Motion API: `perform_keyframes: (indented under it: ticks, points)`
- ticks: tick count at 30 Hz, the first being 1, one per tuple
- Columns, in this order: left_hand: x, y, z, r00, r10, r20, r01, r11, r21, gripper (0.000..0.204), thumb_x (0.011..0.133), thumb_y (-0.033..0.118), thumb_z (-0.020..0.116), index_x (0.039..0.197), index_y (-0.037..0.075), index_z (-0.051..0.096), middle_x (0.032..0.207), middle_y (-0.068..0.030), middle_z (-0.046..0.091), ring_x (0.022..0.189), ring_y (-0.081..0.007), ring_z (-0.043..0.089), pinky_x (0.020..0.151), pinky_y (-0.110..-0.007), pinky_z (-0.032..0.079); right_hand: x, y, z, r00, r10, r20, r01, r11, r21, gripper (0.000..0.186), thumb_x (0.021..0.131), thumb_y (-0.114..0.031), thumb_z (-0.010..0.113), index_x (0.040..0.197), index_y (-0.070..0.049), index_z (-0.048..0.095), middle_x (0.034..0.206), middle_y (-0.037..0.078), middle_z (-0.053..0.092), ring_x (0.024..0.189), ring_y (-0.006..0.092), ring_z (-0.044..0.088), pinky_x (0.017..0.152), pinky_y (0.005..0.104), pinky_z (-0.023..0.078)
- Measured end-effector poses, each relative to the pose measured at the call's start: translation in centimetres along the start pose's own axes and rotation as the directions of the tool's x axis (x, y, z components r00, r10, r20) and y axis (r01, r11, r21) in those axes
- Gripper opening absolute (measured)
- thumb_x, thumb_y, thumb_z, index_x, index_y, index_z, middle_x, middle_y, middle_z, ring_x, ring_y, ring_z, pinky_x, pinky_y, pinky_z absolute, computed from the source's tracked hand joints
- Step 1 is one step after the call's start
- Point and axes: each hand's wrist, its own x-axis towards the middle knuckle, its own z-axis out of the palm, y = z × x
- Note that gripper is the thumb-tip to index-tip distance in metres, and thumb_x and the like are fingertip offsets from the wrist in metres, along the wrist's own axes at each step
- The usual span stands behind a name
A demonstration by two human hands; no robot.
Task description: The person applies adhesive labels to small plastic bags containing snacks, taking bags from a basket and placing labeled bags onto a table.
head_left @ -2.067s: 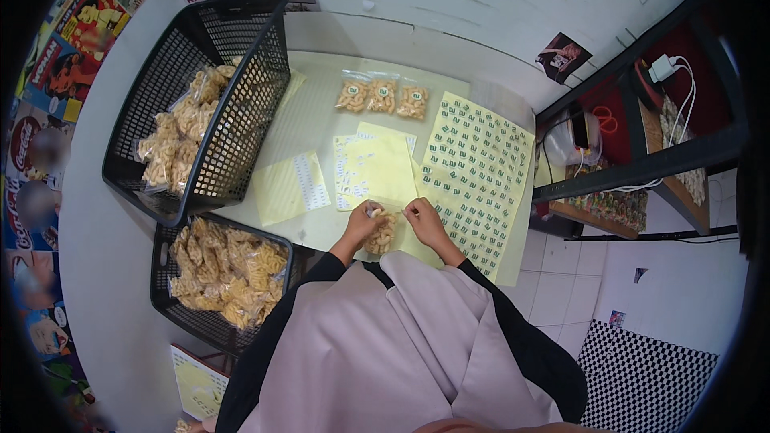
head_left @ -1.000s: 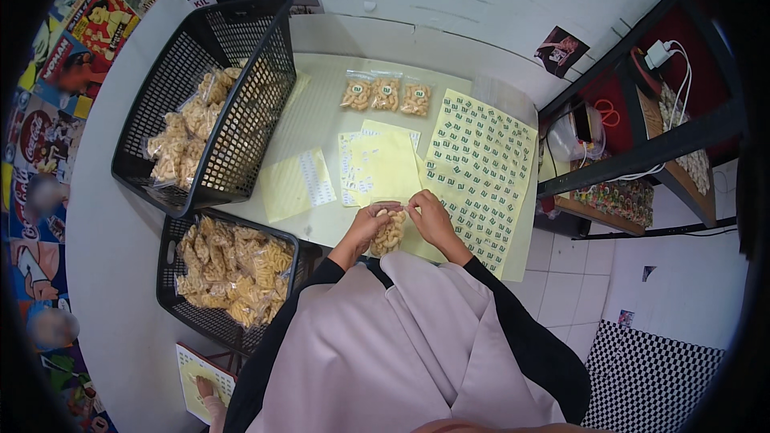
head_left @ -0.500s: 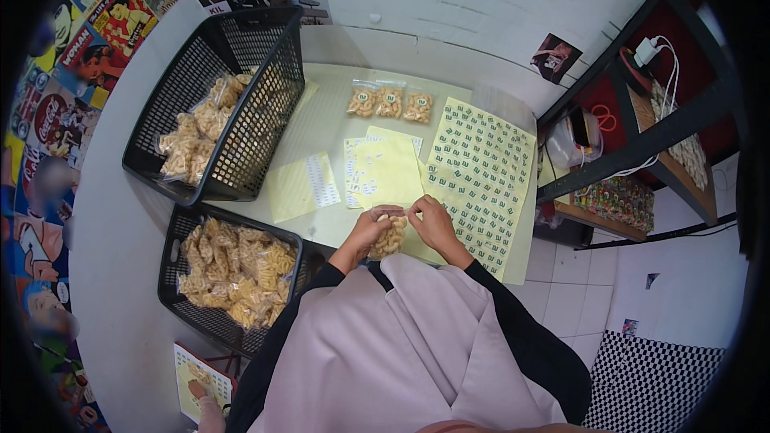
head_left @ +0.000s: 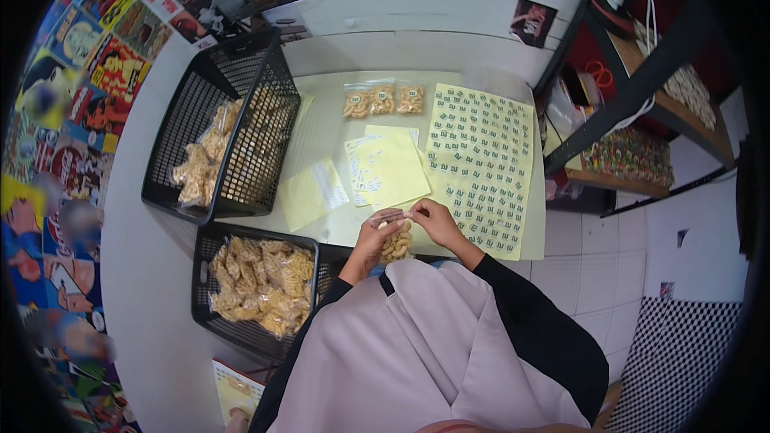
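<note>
Pale tabletop [head_left: 337, 124] at frame centre, white wall above, poster-covered wall along the left edge. Left hand [head_left: 375, 234] and right hand [head_left: 433, 220] both pinched shut on the top edge of a small clear snack bag [head_left: 395, 242], just below centre, at the table's near edge against the apron. Fingertips meeting along the bag mouth; bag body hanging below, full of golden fried pieces. Exact finger placement hard to make out at this size, probably thumb and forefinger on each side. Judged light, film soft and a bit slippery, contents brittle and easy to crush: best held by the flat empty strip at the mouth, not by the filled belly.

Just above the hands, small yellow backing sheets [head_left: 389, 164] with a few stickers left. Right of centre, large yellow sticker sheet [head_left: 481, 168] covered in rows of small labels. Top centre of the table, three filled bags [head_left: 383, 101] lying side by side, each with a sticker. Left of centre, one more yellow sheet [head_left: 309, 192]. Upper left, tall black wire basket [head_left: 241, 80] holding bagged snacks. Lower left, second black basket [head_left: 204, 273] heaped with more bags, just beside the left forearm. Upper right, dark shelf unit [head_left: 634, 88] with cables and jars. Tiled floor at lower right.
</note>
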Motion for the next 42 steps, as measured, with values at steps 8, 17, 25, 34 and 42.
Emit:
perform_keyframes:
  ticks: [8,17,25,34,42]
  points:
    - [1.3,-0.6,0.7,0.996,-0.017,-0.091,0.033,0.984,0.176,0.029,0.077,0.006,0.072,0.104,0.0,0.062,0.089,-0.0091,0.066,0.077,-0.0146,0.064,0.068,-0.026,0.053,-1.4,1.1,-0.1,0.996,-0.081,-0.037,0.081,0.997,-0.005,0.021,0.088,-0.019,0.058,0.087,0.001,0.063,0.077,0.013,0.063,0.072,0.0255,0.061,0.068,0.0341,0.047]
    - [2.8,-0.4,1.3,0.988,-0.136,-0.077,0.149,0.966,0.212,0.023,0.079,0.003,0.066,0.101,-0.003,0.064,0.086,-0.0095,0.066,0.075,-0.0138,0.063,0.065,-0.025,0.052,-1.0,4.1,0.2,0.998,0.065,0.004,-0.064,0.962,0.265,0.022,0.094,-0.018,0.052,0.091,0.002,0.062,0.076,0.005,0.062,0.071,0.0125,0.059,0.068,0.0274,0.048]
    - [4.8,2.1,1.2,0.986,-0.164,0.033,0.155,0.971,0.185,0.024,0.08,0.003,0.062,0.104,-0.003,0.062,0.088,-0.0108,0.067,0.078,-0.0154,0.065,0.067,-0.026,0.053,0.2,1.1,-0.7,0.99,0.073,-0.118,-0.069,0.997,0.038,0.018,0.088,-0.017,0.061,0.088,0.0,0.062,0.076,0.008,0.063,0.07,0.0136,0.058,0.067,0.0279,0.046]
    - [7.1,3.2,-1.0,0.984,-0.158,0.087,0.147,0.981,0.125,0.024,0.082,0.003,0.056,0.105,-0.004,0.062,0.091,-0.0114,0.067,0.081,-0.0166,0.065,0.07,-0.026,0.053,2.7,1.6,0.2,0.99,0.092,-0.111,-0.058,0.959,0.278,0.02,0.091,-0.016,0.053,0.09,0.001,0.063,0.078,0.008,0.065,0.073,0.0161,0.061,0.069,0.0299,0.048]
    - [8.2,2.8,-1.9,0.979,-0.102,0.178,0.078,0.988,0.135,0.026,0.081,0.004,0.061,0.106,-0.003,0.06,0.091,-0.01,0.065,0.08,-0.0165,0.064,0.073,-0.026,0.052,3.4,-0.7,0.5,0.978,0.135,-0.16,-0.136,0.991,0.005,0.02,0.09,-0.021,0.059,0.084,-0.002,0.061,0.071,0.003,0.061,0.067,0.0104,0.055,0.064,0.0258,0.044]
